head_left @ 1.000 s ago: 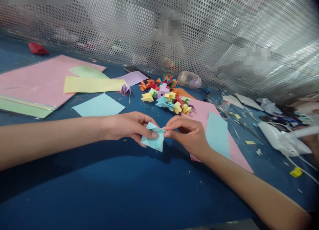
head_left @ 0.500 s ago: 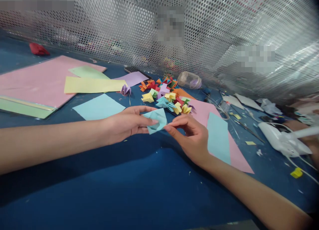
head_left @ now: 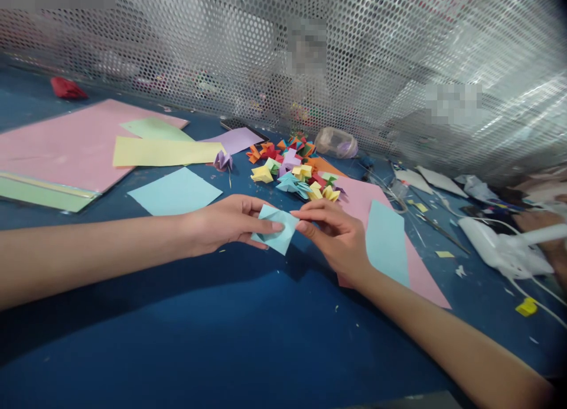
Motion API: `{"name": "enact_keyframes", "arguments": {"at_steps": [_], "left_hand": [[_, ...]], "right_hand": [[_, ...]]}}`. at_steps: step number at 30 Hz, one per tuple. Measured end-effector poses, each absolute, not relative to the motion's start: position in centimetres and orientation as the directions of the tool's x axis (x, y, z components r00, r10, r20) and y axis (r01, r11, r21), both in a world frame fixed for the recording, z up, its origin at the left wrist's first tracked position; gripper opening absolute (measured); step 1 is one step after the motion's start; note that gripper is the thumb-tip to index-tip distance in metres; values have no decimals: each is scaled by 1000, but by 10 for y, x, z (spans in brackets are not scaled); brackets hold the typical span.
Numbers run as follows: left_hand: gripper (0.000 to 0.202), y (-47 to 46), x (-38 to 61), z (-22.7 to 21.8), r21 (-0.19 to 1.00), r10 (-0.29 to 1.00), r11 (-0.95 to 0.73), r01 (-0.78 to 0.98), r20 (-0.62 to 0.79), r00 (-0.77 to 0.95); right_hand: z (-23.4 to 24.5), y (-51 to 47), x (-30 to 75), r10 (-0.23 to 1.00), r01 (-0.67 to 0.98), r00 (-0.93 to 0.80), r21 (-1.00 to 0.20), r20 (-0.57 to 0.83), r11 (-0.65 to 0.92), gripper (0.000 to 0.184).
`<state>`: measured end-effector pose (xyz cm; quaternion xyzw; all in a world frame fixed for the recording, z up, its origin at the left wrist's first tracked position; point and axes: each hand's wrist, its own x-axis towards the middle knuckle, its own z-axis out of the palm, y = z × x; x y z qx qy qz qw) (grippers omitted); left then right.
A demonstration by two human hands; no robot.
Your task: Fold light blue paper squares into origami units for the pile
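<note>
A small folded light-blue paper square (head_left: 280, 239) is held up over the blue table between my two hands. My left hand (head_left: 230, 223) grips it from the left, thumb flat across its face and fingers behind. At the upper right corner of the paper, my right hand (head_left: 334, 232) pinches the edge between thumb and forefinger. Just beyond lies a pile of folded paper pieces (head_left: 290, 185) in several colours. A flat light-blue sheet (head_left: 175, 192) rests behind my left wrist, and another light-blue sheet (head_left: 386, 244) lies on pink paper (head_left: 423, 276) beside my right hand.
A large pink sheet stack (head_left: 62, 140) lies at left, with a yellow strip (head_left: 168, 152) over its edge. A clear plastic container (head_left: 335, 142) stands near the perforated metal screen (head_left: 212, 49). At right are a white lamp base (head_left: 505, 249), cables and another person's hand (head_left: 540, 226).
The folded blue paper has turned in my hands and dropped slightly, its lower corner now pointing down. My right hand has shifted its pinch up to the upper right corner.
</note>
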<state>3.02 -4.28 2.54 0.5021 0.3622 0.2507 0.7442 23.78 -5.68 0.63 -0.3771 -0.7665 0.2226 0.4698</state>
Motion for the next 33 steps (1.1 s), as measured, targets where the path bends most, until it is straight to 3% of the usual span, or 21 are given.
{"name": "enact_keyframes", "arguments": {"at_steps": [9, 16, 20, 27, 33], "left_hand": [[24, -43, 30, 20, 927, 710, 374, 17, -298, 638], [21, -44, 32, 27, 839, 775, 504, -203, -336, 535], [19, -41, 33, 25, 835, 825, 477, -274, -318, 467], [14, -42, 31, 21, 888, 800, 420, -188, -264, 539], [16, -41, 27, 22, 918, 696, 396, -25, -282, 660]], "right_hand": [[4, -59, 237, 768, 340, -262, -689, 585, 640, 9], [0, -61, 238, 794, 410, -42, -714, 606, 567, 8], [-2, -64, 237, 799, 448, -40, -704, 600, 552, 11], [3, -68, 237, 758, 386, -289, -653, 585, 652, 6], [9, -57, 242, 789, 284, -270, -737, 552, 613, 16]]}}
